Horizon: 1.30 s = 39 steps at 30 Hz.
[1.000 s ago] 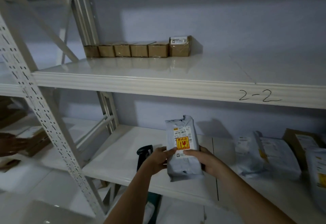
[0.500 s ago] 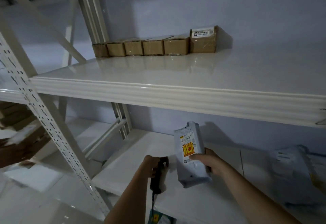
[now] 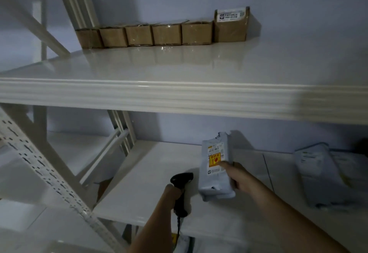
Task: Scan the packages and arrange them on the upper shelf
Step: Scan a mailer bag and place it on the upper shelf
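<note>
A grey mailer package (image 3: 216, 171) is held upright over the lower shelf (image 3: 151, 173) by the right hand (image 3: 237, 175), whose thumb is laid across the yellow sticker on the label face while the fingers are wrapped behind the pack. The long axis of the package runs roughly vertical, tipped slightly, and its printed label is turned toward the camera. A black handheld scanner (image 3: 181, 189) is gripped by its handle in the left hand (image 3: 172, 195), with its head raised just beside the lower left edge of the package; a small gap is seen between the two.

The relation on which the coming move is judged to turn is this: the label lies up and to the right of the scanner head, so the scanner would have to be tilted toward that face, or the package turned toward it, before a read is likely. The package is already in the right hand, which is therefore the nearer one for the lift.

The upper shelf (image 3: 179, 97) lies directly above both hands. At its back a row of brown boxes (image 3: 167, 34) is lined up against the wall, ending in a taller labelled box (image 3: 231, 25); bare shelf is seen to the right of that box, up and slightly right of the held package. More grey mailers (image 3: 316, 173) lie on the lower shelf well to the right.
</note>
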### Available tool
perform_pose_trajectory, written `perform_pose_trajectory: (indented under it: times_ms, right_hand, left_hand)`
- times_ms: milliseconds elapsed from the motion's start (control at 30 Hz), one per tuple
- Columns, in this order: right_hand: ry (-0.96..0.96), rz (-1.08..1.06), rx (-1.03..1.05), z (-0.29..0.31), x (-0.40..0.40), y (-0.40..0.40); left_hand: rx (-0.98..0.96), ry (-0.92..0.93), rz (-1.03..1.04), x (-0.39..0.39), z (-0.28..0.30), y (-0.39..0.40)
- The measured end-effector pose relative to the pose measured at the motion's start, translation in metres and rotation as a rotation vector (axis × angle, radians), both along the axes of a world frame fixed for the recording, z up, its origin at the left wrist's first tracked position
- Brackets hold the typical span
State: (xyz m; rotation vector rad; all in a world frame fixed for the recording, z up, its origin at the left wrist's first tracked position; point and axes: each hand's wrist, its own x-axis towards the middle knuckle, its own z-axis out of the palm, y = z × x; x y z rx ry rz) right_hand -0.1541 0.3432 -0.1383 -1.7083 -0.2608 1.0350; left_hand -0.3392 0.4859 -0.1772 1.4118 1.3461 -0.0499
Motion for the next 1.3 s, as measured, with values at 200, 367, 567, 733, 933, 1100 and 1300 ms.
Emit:
perform_pose_trajectory:
  times_ms: [200, 367, 567, 733, 933, 1100, 1300]
  right_hand:
    - [0.051, -0.078, 0.011, 0.01, -0.041, -0.022]
    - [0.11, -0.124, 0.091, 0.008, -0.064, -0.043]
    - [0.109, -0.129, 0.116, -0.006, -0.074, -0.066]
    - [0.02, -0.154, 0.046, 0.01, -0.072, -0.089]
    - [0.046, -0.129, 0.222, 0.045, -0.065, -0.103]
    - [0.036, -0.071, 0.315, 0.054, -0.053, -0.121]
    - [0.04, -0.048, 0.383, 0.055, -0.055, -0.133]
  left_hand:
    - [0.082, -0.141, -0.054, -0.013, -0.002, -0.004]
    - [0.013, -0.254, -0.031, -0.034, 0.018, -0.004]
    - [-0.193, -0.515, 0.042, -0.048, 0.063, -0.028]
    - [-0.055, -0.531, -0.081, -0.035, 0.104, -0.065]
    - [0.015, -0.564, -0.162, -0.011, 0.143, -0.109]
    - [0.056, -0.589, -0.211, -0.006, 0.161, -0.123]
    - [0.114, -0.579, -0.256, -0.006, 0.174, -0.129]
